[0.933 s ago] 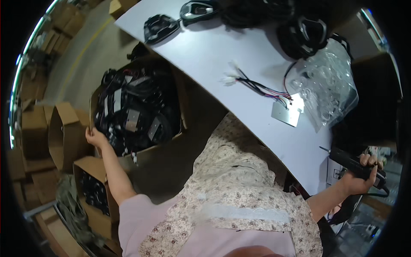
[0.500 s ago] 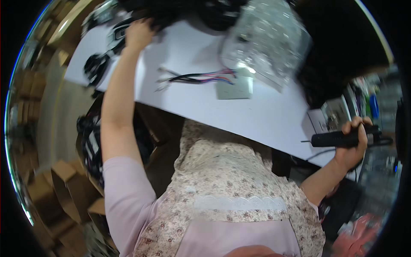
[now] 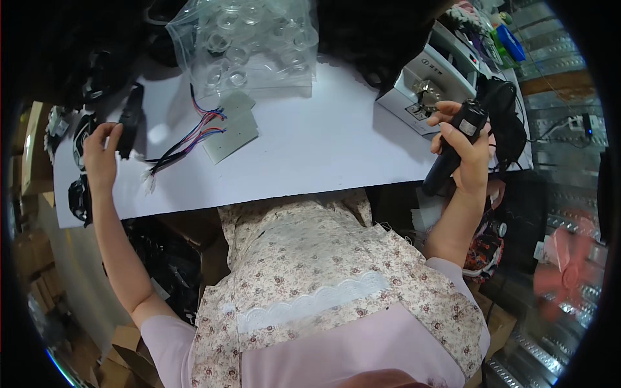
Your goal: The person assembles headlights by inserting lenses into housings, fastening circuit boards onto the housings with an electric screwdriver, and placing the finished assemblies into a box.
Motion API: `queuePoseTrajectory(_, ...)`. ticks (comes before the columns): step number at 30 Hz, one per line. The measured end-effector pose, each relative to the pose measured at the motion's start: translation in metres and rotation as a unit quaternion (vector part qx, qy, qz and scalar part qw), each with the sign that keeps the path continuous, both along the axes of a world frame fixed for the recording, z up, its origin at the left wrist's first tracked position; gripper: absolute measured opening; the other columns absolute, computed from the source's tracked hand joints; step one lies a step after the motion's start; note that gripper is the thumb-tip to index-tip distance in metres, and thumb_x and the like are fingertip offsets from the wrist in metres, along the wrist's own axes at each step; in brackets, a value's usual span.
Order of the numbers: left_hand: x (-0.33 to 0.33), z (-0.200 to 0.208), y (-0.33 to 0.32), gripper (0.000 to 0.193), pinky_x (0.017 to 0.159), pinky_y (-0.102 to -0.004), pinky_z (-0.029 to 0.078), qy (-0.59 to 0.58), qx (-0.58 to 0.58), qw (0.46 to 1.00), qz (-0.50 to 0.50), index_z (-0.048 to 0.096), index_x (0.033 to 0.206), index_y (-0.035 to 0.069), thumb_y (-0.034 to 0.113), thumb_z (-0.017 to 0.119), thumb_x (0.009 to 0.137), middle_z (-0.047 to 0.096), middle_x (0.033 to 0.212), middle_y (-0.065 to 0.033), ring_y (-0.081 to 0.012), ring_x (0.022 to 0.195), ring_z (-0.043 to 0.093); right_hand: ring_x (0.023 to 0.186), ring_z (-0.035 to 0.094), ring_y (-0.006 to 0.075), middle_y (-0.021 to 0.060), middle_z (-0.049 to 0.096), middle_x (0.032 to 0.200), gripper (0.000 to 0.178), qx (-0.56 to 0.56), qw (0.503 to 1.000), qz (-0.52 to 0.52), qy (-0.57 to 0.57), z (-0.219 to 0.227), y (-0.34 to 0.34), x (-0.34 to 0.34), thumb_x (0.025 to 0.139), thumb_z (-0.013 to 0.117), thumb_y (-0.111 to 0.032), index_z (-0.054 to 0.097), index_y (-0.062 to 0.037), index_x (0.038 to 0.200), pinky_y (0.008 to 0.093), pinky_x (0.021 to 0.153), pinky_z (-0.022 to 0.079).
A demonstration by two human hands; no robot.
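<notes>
At the left of the table my left hand [image 3: 102,158] has its fingers drawn together at a long, narrow black part [image 3: 131,119]. The thumb lies against this part's edge, and the fingertips are partly hidden. Beside that hand are rounded black pieces [image 3: 79,197]. On the right, my right hand [image 3: 469,149] grips a black electric screwdriver [image 3: 443,169], held above the table's front edge; its tip points down toward me. A bundle of red, blue and black wires [image 3: 187,139] lies on the table, partly over a grey-green flat plate [image 3: 234,132].
A clear plastic bag [image 3: 252,48] of transparent round pieces lies at the back of the white table [image 3: 317,139]. Near the right hand stands a white box [image 3: 414,97] with small metal parts. Dark objects line the back edge. A pink fan [image 3: 568,275] stands at lower right.
My view has turned toward the right. My left hand has come back from the dark pile with the long black part. My right hand has tilted the screwdriver, from level to slanting downward.
</notes>
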State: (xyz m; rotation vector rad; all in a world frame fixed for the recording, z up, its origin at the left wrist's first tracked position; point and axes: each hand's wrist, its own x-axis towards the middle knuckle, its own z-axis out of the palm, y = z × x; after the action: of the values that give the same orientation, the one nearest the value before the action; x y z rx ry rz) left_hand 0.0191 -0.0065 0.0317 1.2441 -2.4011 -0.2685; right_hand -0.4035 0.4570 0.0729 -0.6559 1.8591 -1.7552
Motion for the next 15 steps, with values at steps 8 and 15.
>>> queuePoseTrajectory(8,-0.056,0.030,0.126,0.016,0.082,-0.0380,0.048,0.066,-0.074,0.986,-0.130,0.074,0.096,0.005,0.013,0.079,0.084,0.073,0.096,-0.0092,-0.0287,0.092,0.063,0.066,0.070,0.0175,0.0170,0.060,0.115,0.067,0.146,0.979,0.143,-0.003,-0.039,-0.072,0.032,0.083,0.075,-0.016,0.049,0.0069,0.140,0.0280,0.059,0.052)
queuePoseTrajectory(15,-0.117,0.010,0.233,0.016,0.095,-0.0439,0.035,0.043,-0.095,0.959,-0.265,0.070,0.091,0.013,0.022,0.079,0.082,0.067,0.092,0.0003,-0.0245,0.098,0.056,0.069,0.072,0.0215,0.0294,0.036,0.155,0.078,0.306,0.926,0.079,0.205,-0.065,-0.121,0.025,0.078,0.071,-0.022,0.045,0.0119,0.144,0.0313,0.064,0.057)
